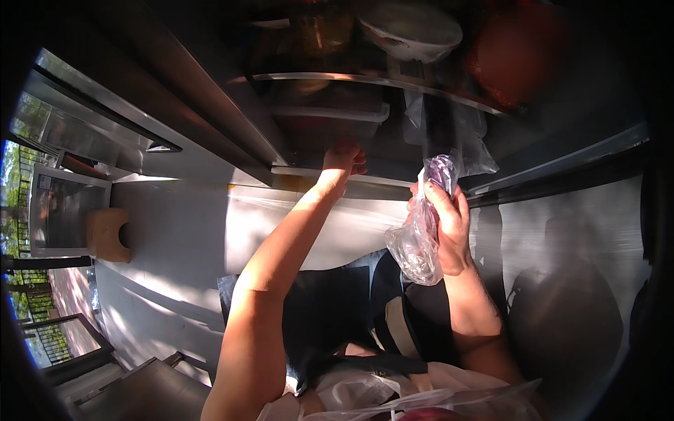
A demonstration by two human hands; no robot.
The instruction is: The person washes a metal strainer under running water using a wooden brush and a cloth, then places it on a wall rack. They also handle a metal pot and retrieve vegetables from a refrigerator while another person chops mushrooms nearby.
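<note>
My right hand [447,221] grips a crumpled clear plastic bag [416,252] holding something purple [441,173], likely produce, in front of the open cabinet. The upper end of the bag reaches into the shadow of the cabinet. My left hand [345,163] reaches in at the lower cabinet edge, fingers partly curled. Shadow hides whether it holds anything. Just beyond it sits a translucent plastic container [331,113] with a pale rim. Low in the picture, another clear plastic bag [368,389] lies against my body, and a purplish-red thing [432,414] shows at the bottom rim.
A shelf edge [368,79] crosses the cabinet. Above it are a wrapped white bowl [410,31] and a blurred red object [511,58]. Metal framing [210,100] borders the opening at left. A tan stool [108,234] stands on the floor near a glass-fronted panel [68,210].
</note>
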